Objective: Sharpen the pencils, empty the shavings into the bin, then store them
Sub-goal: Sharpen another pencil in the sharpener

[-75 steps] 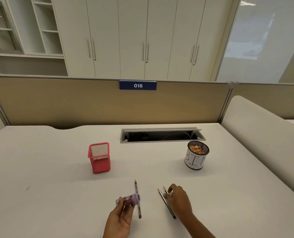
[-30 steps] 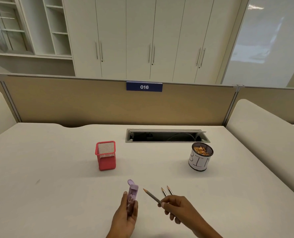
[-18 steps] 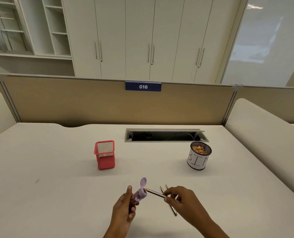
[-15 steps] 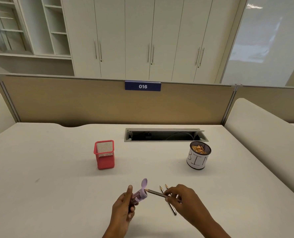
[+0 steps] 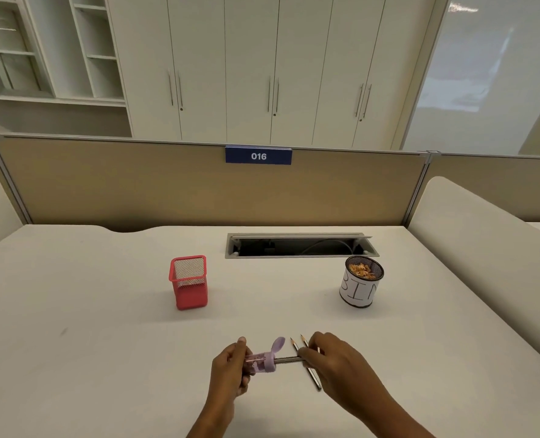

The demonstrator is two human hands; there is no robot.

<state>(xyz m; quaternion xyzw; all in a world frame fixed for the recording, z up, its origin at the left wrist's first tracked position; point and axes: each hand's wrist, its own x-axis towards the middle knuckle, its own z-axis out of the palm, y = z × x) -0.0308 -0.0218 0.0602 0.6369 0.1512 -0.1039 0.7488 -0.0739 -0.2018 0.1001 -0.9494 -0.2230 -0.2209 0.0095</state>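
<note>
My left hand (image 5: pixel 230 371) grips a lilac sharpener (image 5: pixel 262 361) with its lid flipped up, held sideways above the white desk (image 5: pixel 88 358). My right hand (image 5: pixel 335 368) pinches a grey pencil (image 5: pixel 286 360) whose tip sits inside the sharpener's opening. Two more pencils (image 5: pixel 300 347) lie on the desk under my right hand, tips pointing away. A red mesh pencil holder (image 5: pixel 188 282) stands at mid-left. A white cup marked BIN (image 5: pixel 358 289), holding shavings, stands at mid-right.
An open cable tray (image 5: pixel 300 246) is set into the desk behind the two containers. A beige partition with a blue 016 tag (image 5: pixel 258 156) closes the far edge. A padded divider (image 5: pixel 483 248) runs along the right side.
My right hand took a pencil off the desk and pushed its tip into the sharpener. My left hand turned the sharpener sideways with its lid open.
</note>
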